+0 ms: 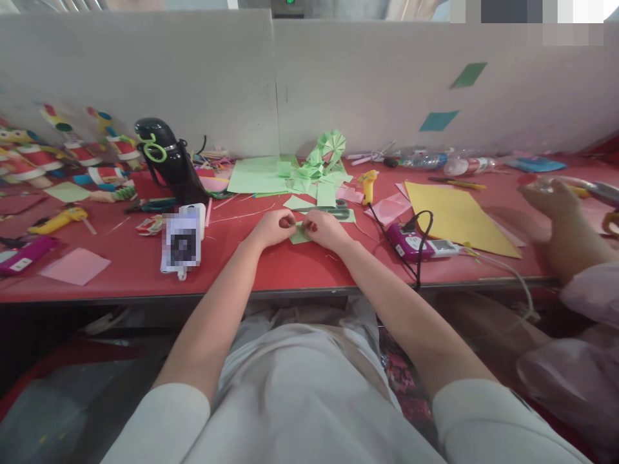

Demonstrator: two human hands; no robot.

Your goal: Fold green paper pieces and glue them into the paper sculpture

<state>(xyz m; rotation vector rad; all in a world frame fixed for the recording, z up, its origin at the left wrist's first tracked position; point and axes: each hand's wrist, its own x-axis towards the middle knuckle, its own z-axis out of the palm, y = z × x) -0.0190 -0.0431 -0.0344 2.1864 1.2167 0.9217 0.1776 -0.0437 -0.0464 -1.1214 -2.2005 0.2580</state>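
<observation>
At the red table's front, my left hand and my right hand meet over a small piece of light green paper. Fingers of both hands are curled in and pinch it from either side; the fingertips partly hide it. Just beyond lie a pair of scissors and cut green paper. Farther back is a heap of folded green paper shapes, one a pleated round. Larger green sheets lie to its left.
Left of my hands are a phone, a black bottle and a yellow glue gun. To the right are another glue gun, a purple power strip with cables and a yellow sheet. A co-worker's hand is far right.
</observation>
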